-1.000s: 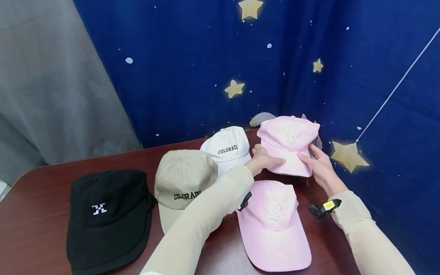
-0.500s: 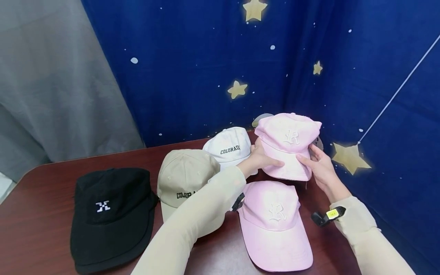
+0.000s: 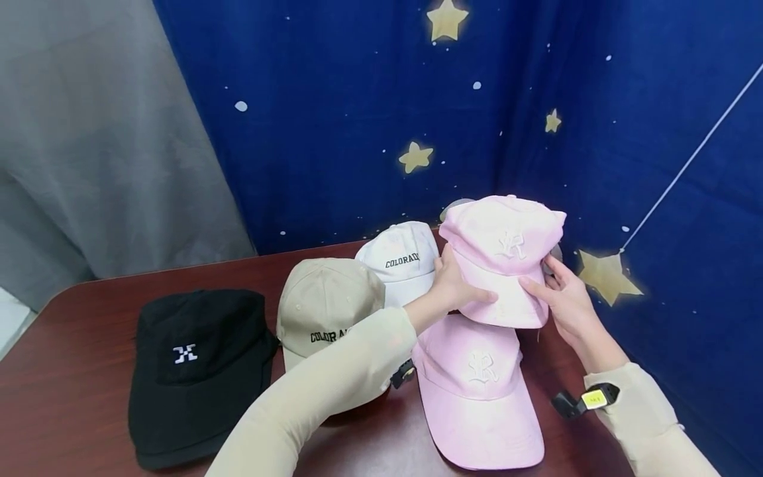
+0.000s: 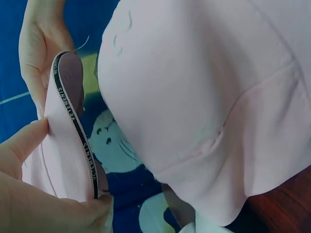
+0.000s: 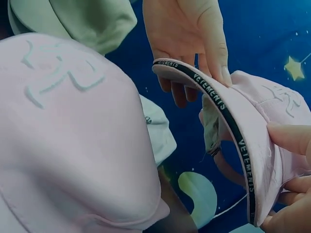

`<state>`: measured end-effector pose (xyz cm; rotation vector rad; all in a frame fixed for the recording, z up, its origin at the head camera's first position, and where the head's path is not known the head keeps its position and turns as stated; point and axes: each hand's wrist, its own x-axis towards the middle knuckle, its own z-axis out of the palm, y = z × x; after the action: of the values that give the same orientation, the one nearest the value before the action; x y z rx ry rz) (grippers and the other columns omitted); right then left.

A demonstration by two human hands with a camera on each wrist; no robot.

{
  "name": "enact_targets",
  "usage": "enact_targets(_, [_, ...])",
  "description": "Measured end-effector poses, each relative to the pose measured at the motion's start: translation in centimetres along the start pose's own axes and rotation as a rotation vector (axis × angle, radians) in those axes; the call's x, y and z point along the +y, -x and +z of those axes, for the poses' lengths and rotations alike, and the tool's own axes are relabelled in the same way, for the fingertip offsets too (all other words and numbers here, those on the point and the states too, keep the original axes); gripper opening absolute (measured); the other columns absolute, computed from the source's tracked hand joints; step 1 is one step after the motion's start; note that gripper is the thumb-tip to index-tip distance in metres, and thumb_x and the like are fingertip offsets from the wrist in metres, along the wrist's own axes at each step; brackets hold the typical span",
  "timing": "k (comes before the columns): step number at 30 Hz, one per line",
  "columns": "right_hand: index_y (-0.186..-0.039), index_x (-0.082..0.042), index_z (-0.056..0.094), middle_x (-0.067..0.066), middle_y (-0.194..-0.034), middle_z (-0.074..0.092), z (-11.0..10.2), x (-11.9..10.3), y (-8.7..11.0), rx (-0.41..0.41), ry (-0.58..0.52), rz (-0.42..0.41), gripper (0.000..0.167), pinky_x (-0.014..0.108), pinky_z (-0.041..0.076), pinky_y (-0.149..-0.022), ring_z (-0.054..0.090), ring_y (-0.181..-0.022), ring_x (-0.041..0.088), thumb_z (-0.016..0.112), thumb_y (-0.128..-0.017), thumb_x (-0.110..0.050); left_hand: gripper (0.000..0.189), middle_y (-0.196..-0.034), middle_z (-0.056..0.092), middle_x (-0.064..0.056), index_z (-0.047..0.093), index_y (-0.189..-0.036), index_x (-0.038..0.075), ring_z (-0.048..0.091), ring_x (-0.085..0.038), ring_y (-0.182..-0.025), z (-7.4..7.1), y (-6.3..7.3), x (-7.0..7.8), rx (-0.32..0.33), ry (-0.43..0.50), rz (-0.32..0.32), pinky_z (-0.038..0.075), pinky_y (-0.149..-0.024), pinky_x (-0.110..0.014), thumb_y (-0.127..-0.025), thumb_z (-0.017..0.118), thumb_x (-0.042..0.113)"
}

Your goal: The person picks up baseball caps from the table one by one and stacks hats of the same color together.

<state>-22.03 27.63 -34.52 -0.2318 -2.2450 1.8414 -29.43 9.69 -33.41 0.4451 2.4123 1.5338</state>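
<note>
Both hands hold a pink cap [image 3: 497,242] with a white embroidered letter, one at each side of its brim. My left hand [image 3: 448,283] has its thumb on top of the brim and its fingers beneath; my right hand [image 3: 569,299] pinches the opposite side the same way. In the right wrist view the brim's edge [image 5: 224,109] shows a black band lettered VETEMENTS. A second pink cap [image 3: 477,404] with the same letter lies on the table, brim toward me. The held cap overlaps its crown in the head view.
A white COLORADO cap [image 3: 398,255] and a beige COLORADO cap [image 3: 328,295] stand left of the hands, partly behind my left arm. Farther left lies a black cap [image 3: 199,391]. A blue star-patterned curtain [image 3: 357,132] hangs behind the reddish-brown table [image 3: 89,318].
The held pink cap has come slightly toward me, its brim now overlapping the crown of the pink cap on the table. Both hands keep their grip, and the view has shifted slightly.
</note>
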Motion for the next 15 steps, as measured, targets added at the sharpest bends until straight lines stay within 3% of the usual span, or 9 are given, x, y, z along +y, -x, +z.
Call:
enact_targets(7, [-0.146, -0.002, 0.004, 0.024, -0.149, 0.008, 0.3, -0.1, 1.7, -0.006, 0.039, 0.0, 0.083, 0.038, 0.024, -0.102, 0.012, -0.134, 0.039, 0.061, -0.089, -0.018, 0.121, -0.147, 0.018, -0.016, 0.006, -0.146, 0.005, 0.021, -0.02, -0.132, -0.1, 1.8, -0.2, 0.028, -0.009, 0.028, 0.022, -0.105, -0.028, -0.058, 0.088, 0.017])
enact_targets(13, [-0.146, 0.0, 0.004, 0.023, -0.149, 0.006, 0.8, -0.1, 3.3, -0.018, 0.002, -0.018, 0.081, 0.031, 0.021, -0.104, 0.008, -0.135, 0.037, 0.06, -0.089, -0.011, 0.121, -0.148, 0.013, -0.018, 0.005, -0.145, 0.001, 0.015, -0.021, -0.134, -0.4, 3.7, -0.7, 0.02, -0.018, 0.062, 0.021, -0.106, -0.03, -0.059, 0.088, 0.017])
enact_targets(15, [-0.145, 0.001, 0.004, 0.023, -0.149, 0.005, 1.0, 0.0, 3.8, -0.028, -0.015, -0.026, 0.08, 0.031, 0.019, -0.104, 0.007, -0.135, 0.037, 0.059, -0.089, -0.008, 0.121, -0.146, 0.015, -0.018, 0.004, -0.146, 0.001, 0.022, -0.023, -0.131, -0.5, 4.4, -1.0, 0.015, -0.022, 0.064, 0.025, -0.104, -0.032, -0.059, 0.087, 0.018])
